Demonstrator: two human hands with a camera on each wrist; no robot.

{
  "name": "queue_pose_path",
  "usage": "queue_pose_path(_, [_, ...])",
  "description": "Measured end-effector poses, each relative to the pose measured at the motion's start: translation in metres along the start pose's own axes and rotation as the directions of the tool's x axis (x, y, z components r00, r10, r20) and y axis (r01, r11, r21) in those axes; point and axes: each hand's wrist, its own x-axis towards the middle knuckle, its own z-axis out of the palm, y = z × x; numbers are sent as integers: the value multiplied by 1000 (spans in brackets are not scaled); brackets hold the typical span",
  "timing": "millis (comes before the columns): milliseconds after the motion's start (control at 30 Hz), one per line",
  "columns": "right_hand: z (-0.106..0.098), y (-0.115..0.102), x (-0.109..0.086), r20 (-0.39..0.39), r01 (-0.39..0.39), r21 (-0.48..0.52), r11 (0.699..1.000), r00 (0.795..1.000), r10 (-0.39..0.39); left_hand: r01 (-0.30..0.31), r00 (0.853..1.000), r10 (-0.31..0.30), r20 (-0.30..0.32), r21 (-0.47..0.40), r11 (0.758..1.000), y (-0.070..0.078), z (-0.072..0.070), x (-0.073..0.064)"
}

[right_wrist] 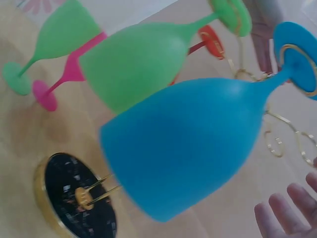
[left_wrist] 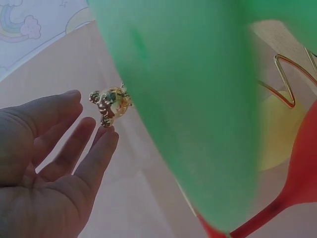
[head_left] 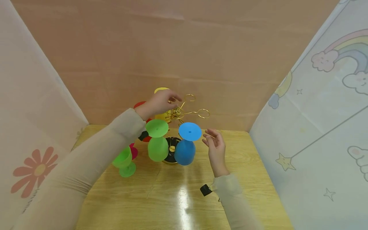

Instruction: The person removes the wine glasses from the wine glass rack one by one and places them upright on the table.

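My left hand point(head_left: 164, 100) reaches over the top of a gold wire goblet rack, its relaxed fingertips right at the shiny gold knob point(left_wrist: 111, 104). A blue goblet point(head_left: 185, 154) and a green goblet point(head_left: 158, 150) hang upside down on the rack's near side. Behind them hang a red goblet point(left_wrist: 302, 168) and a yellow goblet point(head_left: 161, 89), partly hidden by my left hand and arm. To the right of the blue goblet, my right hand point(head_left: 217, 151) hovers with loosely bent fingers, holding nothing. Two wire rings point(head_left: 203, 113) at the back right hold no goblet.
The rack's round black base point(right_wrist: 74, 188) with a gold rim stands on the wooden table point(head_left: 230, 198). Left of it, another green goblet point(head_left: 127, 170) and a pink goblet point(right_wrist: 46, 95) stand upright, partly behind my left sleeve. A plain backdrop and printed side sheets enclose the table.
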Motion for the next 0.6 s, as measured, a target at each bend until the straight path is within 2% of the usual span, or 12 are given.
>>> queue_pose_path(233, [3,20,-14,121,-10,-37,999,993,15,-20,1000,20,10,24,1000,-4,8,2])
queue_pose_path(433, [4,32,-27,277,-67,-116,991,956,97,-35,999,35,-10,37,999,-9,13,1])
queue_pose_path(600, [4,38,-33,317,-103,-173,980,936,155,-36,999,37,-36,30,999,-11,16,1])
